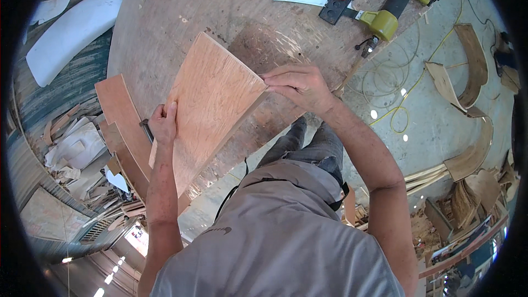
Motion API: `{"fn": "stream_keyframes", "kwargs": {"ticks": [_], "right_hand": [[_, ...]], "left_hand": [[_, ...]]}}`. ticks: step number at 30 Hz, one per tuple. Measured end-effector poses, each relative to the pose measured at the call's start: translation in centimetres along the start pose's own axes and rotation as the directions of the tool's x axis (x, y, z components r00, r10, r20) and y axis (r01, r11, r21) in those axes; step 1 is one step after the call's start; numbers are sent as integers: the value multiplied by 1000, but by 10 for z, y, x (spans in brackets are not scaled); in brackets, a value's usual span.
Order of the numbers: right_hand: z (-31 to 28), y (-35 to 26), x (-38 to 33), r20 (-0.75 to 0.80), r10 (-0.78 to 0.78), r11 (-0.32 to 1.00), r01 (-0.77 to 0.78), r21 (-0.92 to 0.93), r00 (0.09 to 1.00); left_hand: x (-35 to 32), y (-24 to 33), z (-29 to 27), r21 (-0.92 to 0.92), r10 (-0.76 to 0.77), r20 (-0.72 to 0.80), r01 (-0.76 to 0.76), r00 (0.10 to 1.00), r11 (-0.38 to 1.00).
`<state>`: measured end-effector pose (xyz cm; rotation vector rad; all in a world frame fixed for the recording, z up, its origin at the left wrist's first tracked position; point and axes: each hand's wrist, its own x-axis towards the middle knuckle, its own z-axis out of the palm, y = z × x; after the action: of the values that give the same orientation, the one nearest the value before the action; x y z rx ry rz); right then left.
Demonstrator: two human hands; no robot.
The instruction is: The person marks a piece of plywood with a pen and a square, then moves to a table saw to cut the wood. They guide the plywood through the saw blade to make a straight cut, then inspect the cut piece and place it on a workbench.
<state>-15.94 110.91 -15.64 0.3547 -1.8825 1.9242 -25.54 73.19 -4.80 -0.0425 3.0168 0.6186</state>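
On the workbench (181, 5), both hands' fingers clamped on a plywood panel (212, 107): left hand (163, 124), right hand (300, 85).

A flat, reddish-brown plywood panel (212, 104) with a smooth veneered face and straight-cut edges lies tilted across the near edge of the round, worn wooden worktop (181, 5), its lower end overhanging. It is trapezoid-shaped, narrower toward the bottom. A thin dark pencil-like tool (147, 131) rests against its left edge.
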Motion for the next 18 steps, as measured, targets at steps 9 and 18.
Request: {"fn": "stream_keyframes", "kwargs": {"ticks": [9,18], "right_hand": [[-1,-4,-1,27,-31,995,34,-97,999],[7,-39,-2,9,210,962,-205,-182,978]], "left_hand": [[-1,-5,-1,-8,52,-42,-53,998,999],[0,1,-5,51,-11,-1,11,1000,999]]}}
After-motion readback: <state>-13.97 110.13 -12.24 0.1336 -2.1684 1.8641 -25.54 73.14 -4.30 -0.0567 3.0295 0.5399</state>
